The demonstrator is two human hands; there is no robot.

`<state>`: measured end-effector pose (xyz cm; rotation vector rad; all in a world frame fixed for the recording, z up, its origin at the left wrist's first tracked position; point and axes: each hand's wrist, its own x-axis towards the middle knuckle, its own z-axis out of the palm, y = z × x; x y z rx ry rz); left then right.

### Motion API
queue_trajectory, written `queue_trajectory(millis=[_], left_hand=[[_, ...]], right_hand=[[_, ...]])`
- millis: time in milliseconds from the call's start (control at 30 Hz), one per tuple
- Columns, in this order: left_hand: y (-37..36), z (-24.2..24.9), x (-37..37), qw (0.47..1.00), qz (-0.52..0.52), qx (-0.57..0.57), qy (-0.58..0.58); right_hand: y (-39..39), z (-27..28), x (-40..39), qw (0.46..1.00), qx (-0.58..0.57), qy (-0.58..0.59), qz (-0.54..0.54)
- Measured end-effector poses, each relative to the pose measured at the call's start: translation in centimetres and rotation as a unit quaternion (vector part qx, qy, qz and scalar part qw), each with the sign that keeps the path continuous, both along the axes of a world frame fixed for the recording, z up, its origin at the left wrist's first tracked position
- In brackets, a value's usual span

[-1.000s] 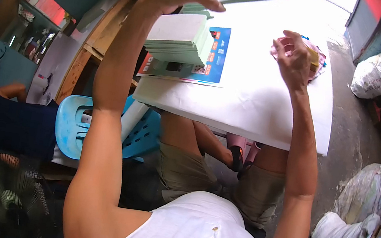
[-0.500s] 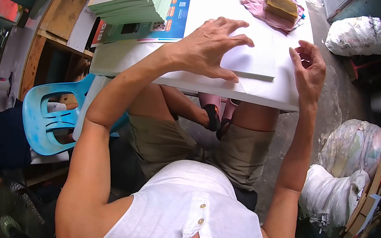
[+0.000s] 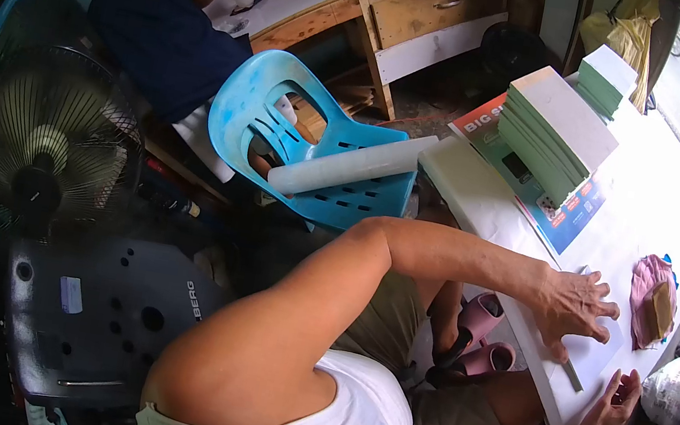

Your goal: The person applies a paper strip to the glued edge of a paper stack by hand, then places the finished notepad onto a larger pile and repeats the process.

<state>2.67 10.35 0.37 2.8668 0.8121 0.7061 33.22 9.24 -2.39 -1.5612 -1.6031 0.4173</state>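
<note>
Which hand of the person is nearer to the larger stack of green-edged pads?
Left. The left hand is over the white pad, apart from the stack; the right hand is farther away, beside the table.

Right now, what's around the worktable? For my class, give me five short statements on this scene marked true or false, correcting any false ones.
1. The left hand is spread at a flat white pad. True.
2. The brown block rests on the blue chair. False: it rests on a pink cloth on the table.
3. A white roll lies across the blue chair. True.
4. The right hand is touching the fan. False: it is near the table's edge, far from the fan.
5. The larger green-edged stack sits on printed material. True.
</note>
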Motion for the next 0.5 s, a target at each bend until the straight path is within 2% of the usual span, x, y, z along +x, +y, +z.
queue_trajectory(millis=[67, 200, 300, 467, 500], left_hand=[[0.5, -0.7, 0.4, 0.999, -0.027, 0.012, -0.036], [1.3, -0.9, 1.9, 0.999, -0.038, -0.009, 0.038], [1.7, -1.1, 2.3, 0.998, -0.051, 0.003, 0.036], [1.9, 0.1, 1.6, 0.998, -0.067, -0.023, -0.002], [2.1, 0.4, 1.7, 0.995, -0.088, -0.038, -0.022]], right_hand=[[0.1, 0.0, 0.3, 1.0, 0.0, -0.024, 0.001], [-0.1, 0.5, -0.1, 1.0, -0.001, -0.016, -0.003], [0.0, 0.1, 0.2, 1.0, 0.01, 0.024, 0.008], [0.2, -0.4, 0.4, 0.998, 0.001, 0.057, 0.003], [0.0, -0.1, 0.3, 1.0, 0.007, 0.027, -0.009]])
